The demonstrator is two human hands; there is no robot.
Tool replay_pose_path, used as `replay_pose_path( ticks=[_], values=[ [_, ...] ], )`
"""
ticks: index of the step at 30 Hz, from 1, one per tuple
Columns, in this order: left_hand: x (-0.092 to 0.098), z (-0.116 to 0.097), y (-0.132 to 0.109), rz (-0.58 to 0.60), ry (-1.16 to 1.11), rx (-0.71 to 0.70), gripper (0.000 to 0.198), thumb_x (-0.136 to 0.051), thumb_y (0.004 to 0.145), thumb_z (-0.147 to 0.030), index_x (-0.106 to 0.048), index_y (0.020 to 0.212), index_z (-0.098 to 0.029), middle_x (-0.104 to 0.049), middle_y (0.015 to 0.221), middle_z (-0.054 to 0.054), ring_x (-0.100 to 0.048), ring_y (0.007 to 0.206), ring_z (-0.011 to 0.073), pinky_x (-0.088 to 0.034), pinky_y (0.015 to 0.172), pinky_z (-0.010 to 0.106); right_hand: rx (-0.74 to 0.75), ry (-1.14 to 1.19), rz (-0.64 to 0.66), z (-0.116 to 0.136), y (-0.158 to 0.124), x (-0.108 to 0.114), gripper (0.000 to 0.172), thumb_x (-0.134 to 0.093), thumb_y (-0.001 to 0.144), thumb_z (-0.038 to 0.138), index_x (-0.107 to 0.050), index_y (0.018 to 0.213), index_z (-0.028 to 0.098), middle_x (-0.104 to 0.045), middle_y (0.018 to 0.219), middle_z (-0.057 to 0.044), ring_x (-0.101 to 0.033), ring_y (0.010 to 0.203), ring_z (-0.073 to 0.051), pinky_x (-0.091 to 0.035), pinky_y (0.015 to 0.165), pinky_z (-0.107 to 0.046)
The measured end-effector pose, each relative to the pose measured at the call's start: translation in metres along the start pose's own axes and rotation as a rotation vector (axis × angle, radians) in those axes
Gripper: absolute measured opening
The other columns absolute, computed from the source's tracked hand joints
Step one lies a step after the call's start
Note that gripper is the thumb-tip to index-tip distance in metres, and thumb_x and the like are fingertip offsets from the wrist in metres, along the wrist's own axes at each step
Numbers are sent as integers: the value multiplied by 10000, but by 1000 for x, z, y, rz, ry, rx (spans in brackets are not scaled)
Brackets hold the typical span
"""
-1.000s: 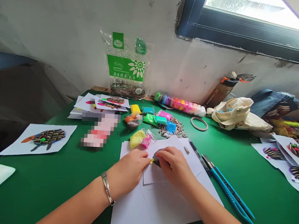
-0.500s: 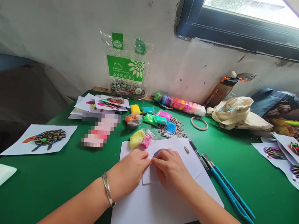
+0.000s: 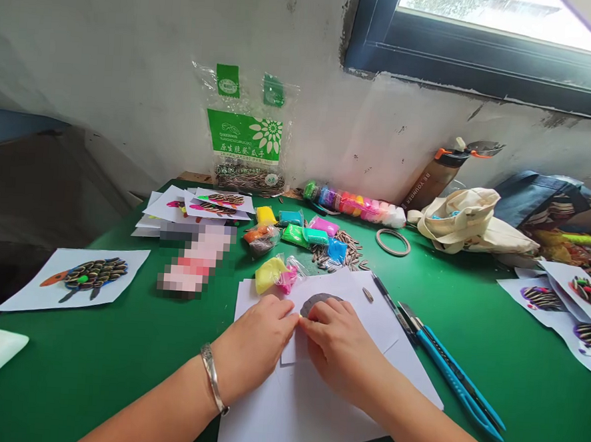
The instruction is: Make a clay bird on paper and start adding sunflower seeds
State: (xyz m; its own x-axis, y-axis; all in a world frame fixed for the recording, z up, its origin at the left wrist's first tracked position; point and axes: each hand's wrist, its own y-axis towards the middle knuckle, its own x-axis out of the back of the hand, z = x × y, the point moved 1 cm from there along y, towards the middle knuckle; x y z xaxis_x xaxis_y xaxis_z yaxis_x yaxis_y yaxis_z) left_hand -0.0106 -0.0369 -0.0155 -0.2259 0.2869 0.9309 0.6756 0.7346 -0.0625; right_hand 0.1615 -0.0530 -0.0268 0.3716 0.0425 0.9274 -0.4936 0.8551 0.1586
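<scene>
Both hands meet in the middle of a small white paper card point(image 3: 364, 315) that lies on top of a bigger white paper sheet point(image 3: 314, 409), all on a green felt-looking surface point(image 3: 117, 357). A flat, dark grey oval of clay point(image 3: 316, 302) is stuck to the card, matte and a bit bumpy at the edge. The right hand point(image 3: 340, 347) sits right on its near edge, fingers curled with the tips pressed together down against the card. The left hand point(image 3: 258, 342), with a silver metal bangle point(image 3: 212, 377) on the wrist, has its fingers bunched too, tips touching the right hand's tips just beside the clay. Whether anything tiny is pinched between them, I can't tell.

Just past the card there's a crinkly clear bag with yellow and pink clay lumps point(image 3: 275, 273), more bright clay packets point(image 3: 304, 235) and a scatter of striped sunflower seeds point(image 3: 346, 249). A blue plastic utility knife point(image 3: 458, 381) lies to the right of the paper, well apart from the hands.

Leaning on the wall is a clear seed bag with a green label point(image 3: 243, 141) showing a white sunflower, some Chinese characters and small Latin lettering too tiny to read properly. The brown bottle point(image 3: 431, 178) has "BE YOUNGER" down its side.
</scene>
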Motion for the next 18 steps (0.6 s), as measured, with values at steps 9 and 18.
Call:
replay_pose_path(
  ticks=[9, 18],
  values=[
    [5, 1, 1, -1, -77, -1, 219, -405, 966, -152, -606, 1050, -166, -600, 1021, 64, -520, 914, 217, -498, 824, 380, -60, 11, -18, 4, -3, 10, 206, -528, 829, 65, -669, 865, 210, -584, 799, -21, -495, 783, -169, -322, 705, -308],
    [-2, 1, 2, -61, 46, -52, 234, -410, 953, -126, -628, 1029, -168, -601, 1056, 96, -533, 932, 226, -506, 824, 378, 91, -258, -125, 6, -14, -11, 165, -583, 823, 119, -651, 965, 166, -561, 760, -35, -426, 708, -187, -245, 639, -350]
  ],
)
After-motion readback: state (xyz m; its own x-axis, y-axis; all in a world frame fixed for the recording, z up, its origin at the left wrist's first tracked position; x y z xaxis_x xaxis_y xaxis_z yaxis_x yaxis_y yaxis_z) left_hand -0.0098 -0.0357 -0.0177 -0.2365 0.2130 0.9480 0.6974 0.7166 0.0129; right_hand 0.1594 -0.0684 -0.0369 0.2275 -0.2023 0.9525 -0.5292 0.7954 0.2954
